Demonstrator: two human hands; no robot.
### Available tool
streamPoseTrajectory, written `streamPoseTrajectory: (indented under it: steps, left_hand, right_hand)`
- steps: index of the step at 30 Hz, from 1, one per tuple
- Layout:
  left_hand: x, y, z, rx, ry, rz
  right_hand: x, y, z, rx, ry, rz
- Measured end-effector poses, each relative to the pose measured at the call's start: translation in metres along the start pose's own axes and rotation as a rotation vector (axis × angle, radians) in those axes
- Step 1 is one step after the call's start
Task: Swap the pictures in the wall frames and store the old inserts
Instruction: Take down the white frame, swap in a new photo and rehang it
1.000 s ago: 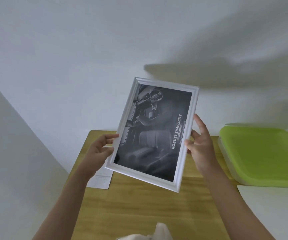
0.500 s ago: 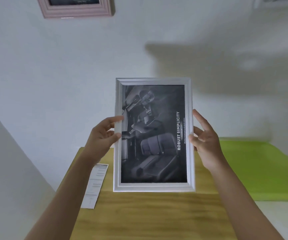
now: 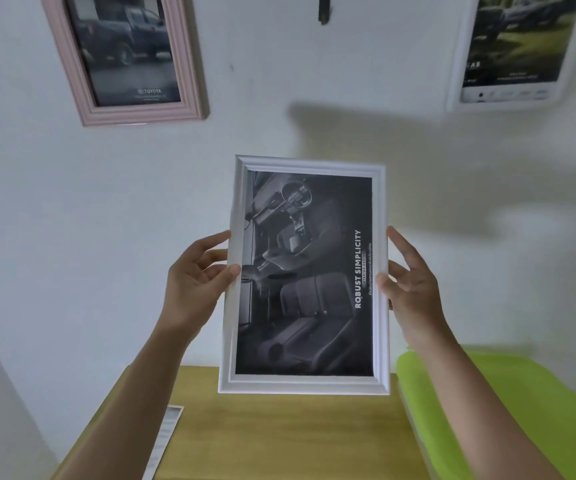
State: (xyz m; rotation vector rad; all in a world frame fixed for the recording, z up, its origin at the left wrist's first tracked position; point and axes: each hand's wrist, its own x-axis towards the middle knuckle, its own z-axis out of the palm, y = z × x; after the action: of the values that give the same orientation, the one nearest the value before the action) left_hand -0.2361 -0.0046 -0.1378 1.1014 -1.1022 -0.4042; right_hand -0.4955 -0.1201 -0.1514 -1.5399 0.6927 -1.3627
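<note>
I hold a white picture frame (image 3: pixel 305 384) upright in front of the wall, above the wooden table (image 3: pixel 279 438). It carries a dark car-interior print with the words "ROBUST SIMPLICITY". My left hand (image 3: pixel 198 278) grips its left edge and my right hand (image 3: pixel 409 278) grips its right edge. On the wall above hang a pink frame (image 3: pixel 125 112) with a truck picture at the upper left and a white frame (image 3: pixel 508 102) with a green outdoor picture at the upper right. Between them a small dark wall hook (image 3: pixel 323 8) sticks out.
A lime-green lidded box (image 3: pixel 528 403) sits at the right of the table. A loose printed sheet (image 3: pixel 165 441) lies on the table's left edge. A grey wall panel runs along the left.
Both hands lifted the white frame from tilted over the table to upright and higher toward the wall. The view rose, bringing the pink frame, hook and white wall frame into sight.
</note>
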Motion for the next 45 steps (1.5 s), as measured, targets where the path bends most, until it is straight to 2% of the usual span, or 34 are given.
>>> streamPoseTrajectory:
  steps: [11,17,30,38,42,45]
  left_hand:
    - [0.103,0.031,0.040,0.001,0.065,0.188]
    - [0.148,0.053,0.048,-0.008,0.068,0.243]
    - [0.186,0.059,0.060,-0.024,0.072,0.284]
    - [0.195,0.045,0.066,0.055,0.125,0.325]
    - [0.195,0.039,0.067,0.130,0.142,0.348]
    - [0.193,0.036,0.069,0.157,0.137,0.320]
  right_hand:
    - [0.108,-0.056,-0.011,-0.113,-0.029,-0.322]
    - [0.152,-0.084,-0.008,-0.135,-0.032,-0.421]
    - [0.197,-0.078,0.001,-0.157,0.023,-0.450]
    - [0.201,-0.068,0.001,-0.247,0.069,-0.512]
    - [0.200,-0.058,0.001,-0.340,0.115,-0.497]
    - [0.198,-0.052,0.006,-0.312,0.135,-0.479]
